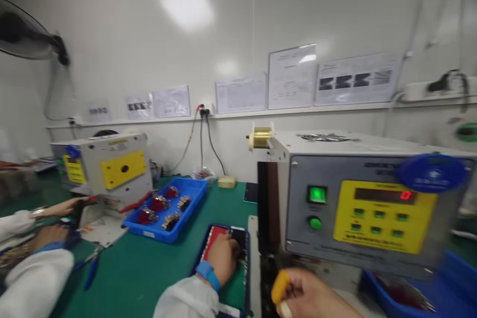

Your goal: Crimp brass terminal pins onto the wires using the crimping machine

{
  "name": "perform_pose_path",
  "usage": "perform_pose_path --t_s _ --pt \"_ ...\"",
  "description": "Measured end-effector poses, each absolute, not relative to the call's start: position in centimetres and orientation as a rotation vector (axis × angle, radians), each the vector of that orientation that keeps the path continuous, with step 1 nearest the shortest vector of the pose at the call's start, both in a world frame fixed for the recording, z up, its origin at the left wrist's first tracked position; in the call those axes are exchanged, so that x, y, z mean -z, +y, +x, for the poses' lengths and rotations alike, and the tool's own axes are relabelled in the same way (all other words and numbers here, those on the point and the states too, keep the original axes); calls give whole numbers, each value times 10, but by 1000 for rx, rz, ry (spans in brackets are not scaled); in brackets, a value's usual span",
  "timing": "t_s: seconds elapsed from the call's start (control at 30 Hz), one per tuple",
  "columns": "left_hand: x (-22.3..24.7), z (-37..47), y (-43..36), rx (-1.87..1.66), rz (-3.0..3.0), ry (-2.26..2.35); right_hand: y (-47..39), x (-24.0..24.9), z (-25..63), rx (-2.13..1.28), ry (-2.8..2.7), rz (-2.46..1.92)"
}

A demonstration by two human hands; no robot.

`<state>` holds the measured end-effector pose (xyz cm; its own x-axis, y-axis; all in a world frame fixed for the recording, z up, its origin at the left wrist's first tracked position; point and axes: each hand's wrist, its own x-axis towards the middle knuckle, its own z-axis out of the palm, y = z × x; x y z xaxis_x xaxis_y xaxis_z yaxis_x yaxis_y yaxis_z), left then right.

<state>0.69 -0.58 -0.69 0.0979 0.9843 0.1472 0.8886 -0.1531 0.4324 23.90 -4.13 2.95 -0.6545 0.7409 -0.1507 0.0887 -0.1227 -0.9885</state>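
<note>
My left hand (223, 258), with a blue band at the wrist, reaches into a blue-rimmed tray (246, 278). Red pieces (217, 232) and black pieces (239, 238) lie around its curled fingers; whatever they grip is hidden. Low in front of the grey machine (302, 218) is my right hand (311, 294). A yellow-orange cover (280, 286) sits on one finger, close to the pale-tipped thumb. These fingers are drawn together, and I cannot make out anything small between them.
A blue tray (149, 232) holds bundles of red and black parts. Left of it, another person's hands (50, 238) work at a second machine (122, 159). Blue-handled pliers (92, 271) lie on the green table. Another blue bin (372, 290) stands at the right.
</note>
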Motion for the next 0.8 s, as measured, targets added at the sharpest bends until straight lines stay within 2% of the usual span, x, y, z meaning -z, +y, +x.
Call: perform_pose_path --t_s 0.23,0.57,0.8 --pt "8 -2 5 -608 2275 1824 -43 -36 245 -1739 -1400 -984" --pt "7 2 0 -603 2294 1828 -38 -31 232 -1346 -1416 -1086" --pt "8 2 -1 -678 2284 1828 -42 -29 227 -1291 -1422 -1145"
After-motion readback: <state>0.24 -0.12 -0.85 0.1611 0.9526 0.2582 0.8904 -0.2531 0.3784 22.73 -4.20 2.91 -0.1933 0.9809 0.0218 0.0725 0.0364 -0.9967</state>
